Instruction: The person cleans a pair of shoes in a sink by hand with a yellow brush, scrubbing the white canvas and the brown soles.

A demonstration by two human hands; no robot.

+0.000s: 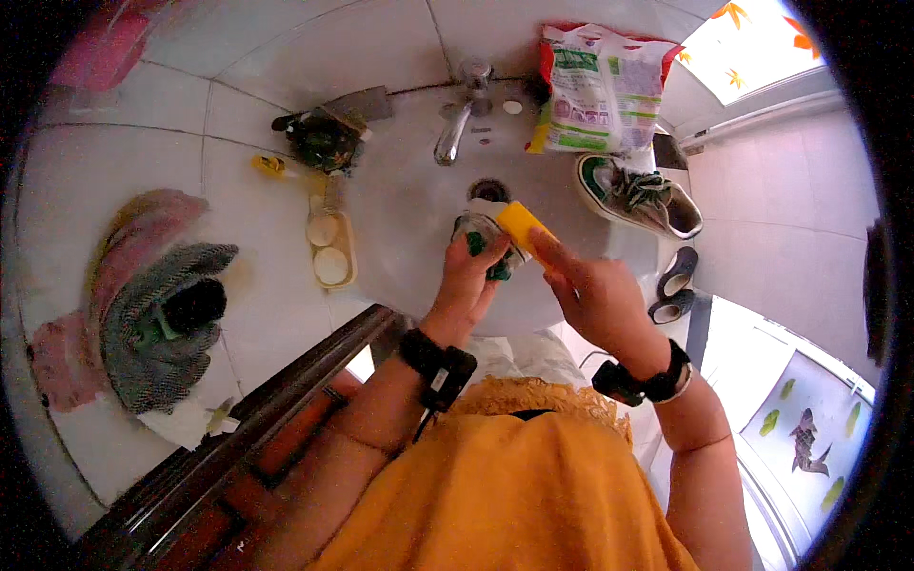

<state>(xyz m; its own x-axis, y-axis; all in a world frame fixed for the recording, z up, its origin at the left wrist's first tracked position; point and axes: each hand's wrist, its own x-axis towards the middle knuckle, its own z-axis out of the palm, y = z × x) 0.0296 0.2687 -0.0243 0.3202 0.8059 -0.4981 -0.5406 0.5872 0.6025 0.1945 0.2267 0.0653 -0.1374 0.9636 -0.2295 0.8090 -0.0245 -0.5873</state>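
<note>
Though print-covered, bag (609,90) beyond held shoe (475,225)

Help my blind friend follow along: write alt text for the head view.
A person's left hand holds a white-and-green shoe over a white, glossy sink; the right hand holds a yellow, block-shaped tool at it. A grey-and-green lace-up sneaker sits at the sink's right edge, near a red-and-white plastic bag.

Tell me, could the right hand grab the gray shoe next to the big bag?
Probably yes: the gray shoe sits close to the right hand, with nothing visible between them. But that hand is gripping a yellow tool, so it would likely need to let go first.
</note>
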